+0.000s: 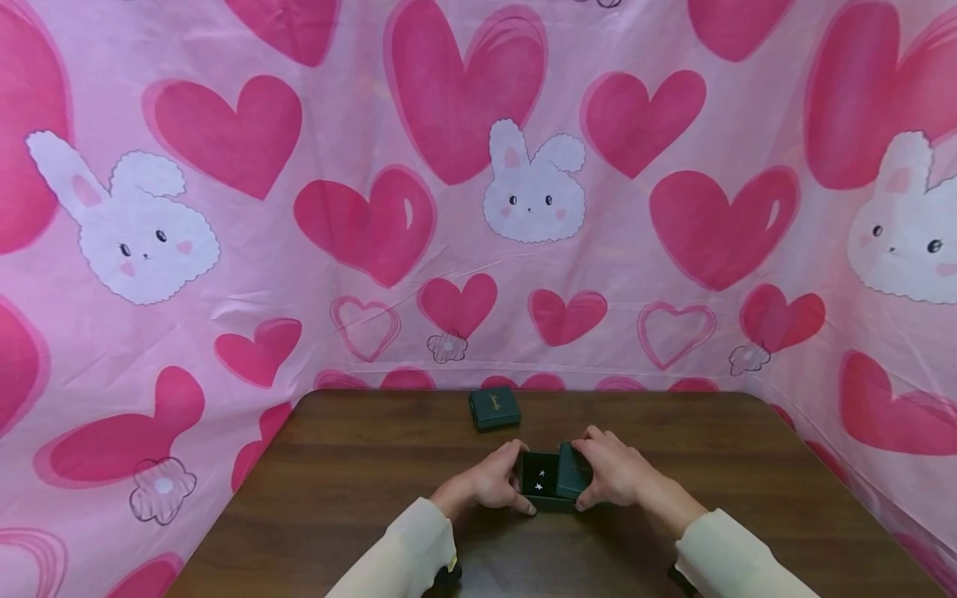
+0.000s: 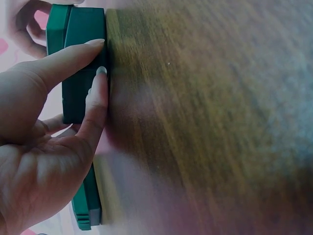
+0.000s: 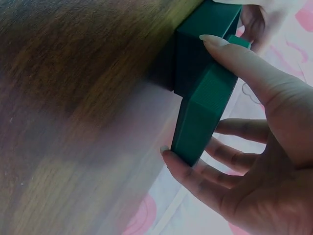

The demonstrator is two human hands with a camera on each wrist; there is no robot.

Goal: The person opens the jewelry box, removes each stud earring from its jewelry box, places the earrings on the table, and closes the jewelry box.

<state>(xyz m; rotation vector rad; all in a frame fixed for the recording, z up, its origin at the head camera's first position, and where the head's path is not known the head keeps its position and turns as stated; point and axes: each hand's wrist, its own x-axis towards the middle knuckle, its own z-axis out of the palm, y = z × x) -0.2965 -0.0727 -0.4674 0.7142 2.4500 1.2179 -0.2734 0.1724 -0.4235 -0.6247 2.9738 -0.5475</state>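
The left hand (image 1: 495, 480) grips one green box (image 1: 550, 503) on one brown table (image 1: 336, 498); the right hand (image 1: 616, 469) grips one green lid (image 1: 571, 477), tilted over the box's right side. Two little stars (image 1: 538, 487) sit inside. One other green box (image 1: 496, 409) lies behind. Farther back, three bunnies (image 1: 534, 208) show on pink cloth (image 1: 458, 257)

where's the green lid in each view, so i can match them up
Head: lid low, right of centre, tilted at the right side of the open box.
Left wrist: lid in the top-left corner, left of that box.
Right wrist: lid right of centre, slanting below the box.
Shared landmark: the open box.
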